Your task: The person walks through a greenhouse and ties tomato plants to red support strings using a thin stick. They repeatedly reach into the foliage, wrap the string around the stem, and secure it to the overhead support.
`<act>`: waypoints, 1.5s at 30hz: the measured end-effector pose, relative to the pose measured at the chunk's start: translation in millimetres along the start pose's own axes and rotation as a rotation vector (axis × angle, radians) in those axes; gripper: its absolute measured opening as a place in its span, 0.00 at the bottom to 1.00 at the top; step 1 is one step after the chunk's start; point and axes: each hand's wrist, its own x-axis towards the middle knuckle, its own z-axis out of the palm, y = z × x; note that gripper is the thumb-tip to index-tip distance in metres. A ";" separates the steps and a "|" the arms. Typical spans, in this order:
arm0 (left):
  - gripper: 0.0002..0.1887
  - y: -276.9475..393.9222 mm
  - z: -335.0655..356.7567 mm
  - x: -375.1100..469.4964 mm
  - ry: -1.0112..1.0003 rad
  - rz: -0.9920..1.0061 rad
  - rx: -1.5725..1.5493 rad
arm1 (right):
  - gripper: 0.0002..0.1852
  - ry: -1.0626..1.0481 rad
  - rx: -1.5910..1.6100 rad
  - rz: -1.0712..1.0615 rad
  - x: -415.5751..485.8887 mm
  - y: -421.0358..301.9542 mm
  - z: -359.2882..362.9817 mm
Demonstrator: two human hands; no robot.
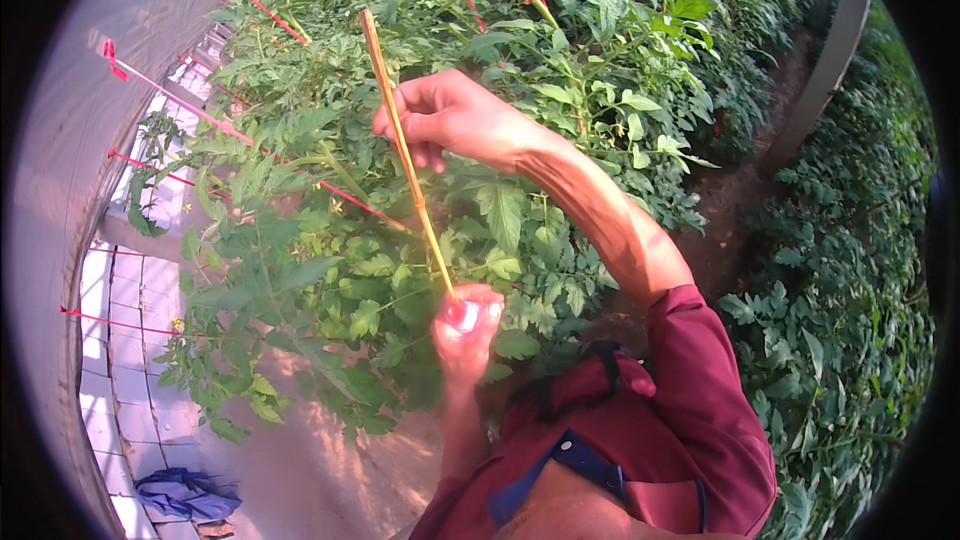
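A thin brown stick (pixel 417 196), apparently a dry plant stalk, slants across the middle of the view. My right hand (pixel 448 116) pinches its upper part between thumb and fingers. Low in the middle, my left hand (pixel 463 341) is closed around a small container (pixel 463 316) with a pinkish-red and white top, blurred by glare. The stick's lower end meets the container's top; whether it goes inside cannot be told. Leafy tomato plants (pixel 501 214) stand right below and behind both hands.
Red strings (pixel 360 204) run through the foliage to the left. White blocks (pixel 135 375) line the left side by a plastic sheet wall (pixel 64 187), with a dark blue cloth (pixel 187 493) on them. A curved post (pixel 821 75) rises at the right, near another plant row (pixel 840 360).
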 end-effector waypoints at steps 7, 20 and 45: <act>0.14 -2.5 -9.7 -5.2 -0.114 -0.079 -0.037 | 0.16 0.297 0.274 0.258 85.8 29.4 24.4; 0.13 -6.2 -72.0 -22.3 -0.350 -0.118 -0.100 | 0.04 0.101 0.315 0.044 95.3 64.7 48.2; 0.16 -11.2 -84.7 -19.8 -0.429 -0.100 0.017 | 0.07 0.140 0.052 -0.248 103.1 88.5 33.8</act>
